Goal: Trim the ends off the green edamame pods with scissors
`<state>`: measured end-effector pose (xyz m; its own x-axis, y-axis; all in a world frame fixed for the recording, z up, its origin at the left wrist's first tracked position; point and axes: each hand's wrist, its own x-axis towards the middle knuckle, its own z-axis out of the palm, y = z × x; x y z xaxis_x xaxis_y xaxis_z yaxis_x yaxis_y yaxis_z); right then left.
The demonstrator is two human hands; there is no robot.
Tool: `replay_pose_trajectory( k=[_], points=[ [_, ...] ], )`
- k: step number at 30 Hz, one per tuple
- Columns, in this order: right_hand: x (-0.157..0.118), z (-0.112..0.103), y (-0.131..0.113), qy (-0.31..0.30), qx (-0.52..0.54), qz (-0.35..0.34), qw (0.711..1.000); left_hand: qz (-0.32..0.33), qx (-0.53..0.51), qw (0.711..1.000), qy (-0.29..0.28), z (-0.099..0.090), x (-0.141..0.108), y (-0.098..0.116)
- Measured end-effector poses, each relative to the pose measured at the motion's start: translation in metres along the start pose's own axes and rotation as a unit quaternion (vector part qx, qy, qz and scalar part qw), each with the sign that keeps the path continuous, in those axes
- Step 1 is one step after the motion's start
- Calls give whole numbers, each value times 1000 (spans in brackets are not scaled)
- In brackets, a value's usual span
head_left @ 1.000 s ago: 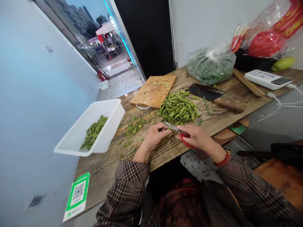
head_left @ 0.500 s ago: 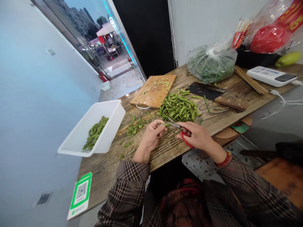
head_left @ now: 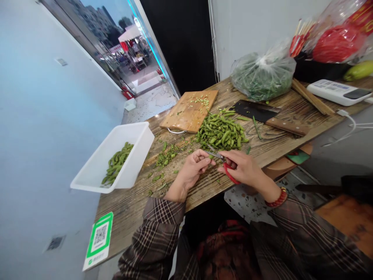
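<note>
Red-handled scissors (head_left: 230,173) are gripped in my right hand (head_left: 244,167), their blades parted and pointing left. My left hand (head_left: 194,169) pinches a green pod (head_left: 211,156) close to the blades; most of the pod is hidden by the fingers. Just beyond both hands lies a heap of green pods (head_left: 223,130). Small cut scraps (head_left: 167,155) are scattered left of the heap. A white bin (head_left: 140,155) at the table's left edge holds more pods (head_left: 118,163).
A cutting board (head_left: 186,112) with bits on it lies behind the scraps. A cleaver (head_left: 256,111), a bag of greens (head_left: 264,77) and a white device (head_left: 338,92) are to the right. A QR sign (head_left: 99,239) stands at the near left edge.
My left hand has shifted slightly right, closer to the scissors. The pod now shows less beyond its fingers. A small green piece has appeared on the table left of my left hand.
</note>
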<state>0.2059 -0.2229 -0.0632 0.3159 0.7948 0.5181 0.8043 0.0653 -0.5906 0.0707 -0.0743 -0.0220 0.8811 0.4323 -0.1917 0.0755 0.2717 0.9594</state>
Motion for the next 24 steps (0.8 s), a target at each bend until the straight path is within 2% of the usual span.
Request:
replay_pose_trajectory(
  k=[3,7,12,15,18,21,23,24],
  points=[
    [0,0,2,-7,4,-4,1000,1,11,1000,4,-1,0,1],
    [0,1,4,-19,19,0,1000,8,-25,999,36,-8,2,3],
    [1,3,7,83,56,53,994,39,-109,989,90,-20,7,12],
    [2,4,8,110,65,77,989,46,-130,984,112,-21,10,19],
    [2,3,9,114,67,84,988,40,-68,990,113,-16,15,24],
    [2,4,10,111,69,77,988,50,64,993,89,-9,26,22],
    [2,4,10,108,69,71,989,84,192,974,84,-6,37,18],
    [2,4,10,107,69,69,990,108,262,955,89,-6,42,15]
  ],
)
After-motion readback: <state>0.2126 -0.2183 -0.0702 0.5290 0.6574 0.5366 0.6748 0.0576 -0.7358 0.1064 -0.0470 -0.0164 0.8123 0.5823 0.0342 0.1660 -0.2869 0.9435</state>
